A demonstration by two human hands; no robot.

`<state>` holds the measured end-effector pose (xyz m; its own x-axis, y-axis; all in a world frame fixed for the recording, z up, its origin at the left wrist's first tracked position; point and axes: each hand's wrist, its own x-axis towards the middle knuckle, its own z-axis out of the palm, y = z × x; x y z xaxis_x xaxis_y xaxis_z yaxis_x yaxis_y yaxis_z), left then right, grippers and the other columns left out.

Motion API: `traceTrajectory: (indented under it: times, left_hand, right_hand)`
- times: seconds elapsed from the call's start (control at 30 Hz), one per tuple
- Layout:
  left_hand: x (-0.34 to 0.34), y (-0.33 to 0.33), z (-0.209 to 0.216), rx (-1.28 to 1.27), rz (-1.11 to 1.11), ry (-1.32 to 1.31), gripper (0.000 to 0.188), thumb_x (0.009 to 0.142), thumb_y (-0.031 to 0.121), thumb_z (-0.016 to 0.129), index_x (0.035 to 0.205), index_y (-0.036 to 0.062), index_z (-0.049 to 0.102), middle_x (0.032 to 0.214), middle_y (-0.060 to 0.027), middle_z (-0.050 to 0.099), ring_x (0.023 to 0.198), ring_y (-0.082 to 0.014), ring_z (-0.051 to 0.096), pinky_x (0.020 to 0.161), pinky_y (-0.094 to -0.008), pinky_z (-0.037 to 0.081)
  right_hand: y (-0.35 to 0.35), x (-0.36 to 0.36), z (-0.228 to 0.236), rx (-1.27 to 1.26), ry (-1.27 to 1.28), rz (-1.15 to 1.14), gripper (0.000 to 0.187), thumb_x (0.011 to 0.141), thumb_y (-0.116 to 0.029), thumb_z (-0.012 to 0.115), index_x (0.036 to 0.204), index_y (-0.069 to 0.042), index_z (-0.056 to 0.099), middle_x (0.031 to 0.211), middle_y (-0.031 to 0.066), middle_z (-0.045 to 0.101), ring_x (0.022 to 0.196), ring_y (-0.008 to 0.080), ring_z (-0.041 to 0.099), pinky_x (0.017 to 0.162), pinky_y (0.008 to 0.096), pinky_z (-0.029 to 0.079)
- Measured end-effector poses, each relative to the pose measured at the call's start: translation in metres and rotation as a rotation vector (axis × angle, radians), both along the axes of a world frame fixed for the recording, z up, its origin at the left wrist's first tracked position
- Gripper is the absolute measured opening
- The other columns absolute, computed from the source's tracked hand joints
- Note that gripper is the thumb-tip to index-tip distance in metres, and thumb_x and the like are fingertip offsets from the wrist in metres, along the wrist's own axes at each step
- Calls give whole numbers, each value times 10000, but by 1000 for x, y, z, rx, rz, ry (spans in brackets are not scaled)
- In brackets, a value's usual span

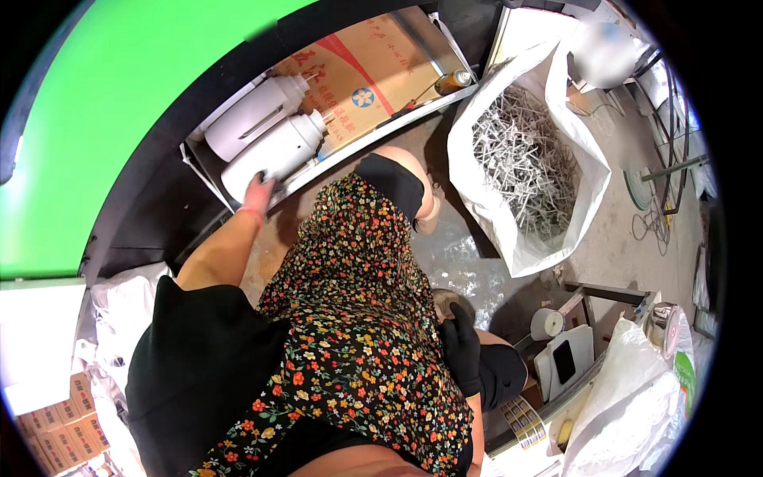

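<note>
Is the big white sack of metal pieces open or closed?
Open. The white sack's mouth gapes wide, with a heap of grey metal pieces visible inside, filling much of it.

the skirt (358, 318) is black with small red, yellow and white flowers. the two bottles (266, 131) are white, the panel (119, 103) bright green. the right hand (461, 350) wears a black glove.

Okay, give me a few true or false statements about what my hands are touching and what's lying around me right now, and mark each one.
1. The left hand touches a white bottle. True.
2. The right hand is bare. False: it wears a black glove.
3. The big white sack holds grey metal pieces. True.
4. Only one white bottle lies on the shelf. False: a second white bottle lies beside it.
5. The cardboard box is blue. False: it is brown.
</note>
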<state>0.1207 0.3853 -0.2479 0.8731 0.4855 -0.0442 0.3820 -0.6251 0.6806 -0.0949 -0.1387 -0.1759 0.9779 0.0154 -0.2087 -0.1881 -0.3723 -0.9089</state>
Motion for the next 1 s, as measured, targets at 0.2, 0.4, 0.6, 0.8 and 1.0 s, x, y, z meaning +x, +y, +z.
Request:
traceTrajectory:
  times: [0.2,0.4,0.6,0.8,1.0]
  left_hand:
    - [4,165,-61,94,289,52,781,754,534,630,1280,-13,449,1151,-232,571,1086,-329,550,885,-369,444]
    - [49,102,-51,-12,666,-262,773,708,424,723,1301,43,404,1150,-245,547,1048,-363,555,902,-401,438]
    - [78,13,32,-1307,217,-149,300,937,203,457,1174,58,571,1071,-155,596,881,-277,586,772,-379,470]
    - [49,-136,182,-1281,-311,-174,372,841,156,640,1162,1,535,1014,-74,614,873,-150,597,726,-265,486]
    - [10,-175,230,-1060,-998,221,348,832,153,667,1122,-19,581,1030,-65,632,929,-112,574,814,-251,455]
  right_hand:
    - [27,6,3,7,35,-155,323,881,-65,542,1196,1,525,800,119,622,701,180,588,666,283,464]
    - [58,14,18,-3,139,-218,340,878,-83,556,1209,-17,517,783,106,615,659,141,556,623,275,457]
    - [68,40,25,-68,115,-114,348,881,-93,552,1220,-22,512,798,118,617,683,178,576,658,296,469]
    - [65,67,105,-91,-83,-405,336,904,-83,516,1221,30,502,1102,101,580,971,157,549,843,262,448]
    - [18,48,154,-129,-573,-956,434,972,-192,376,1339,37,339,1375,188,379,1238,248,413,1030,360,346]
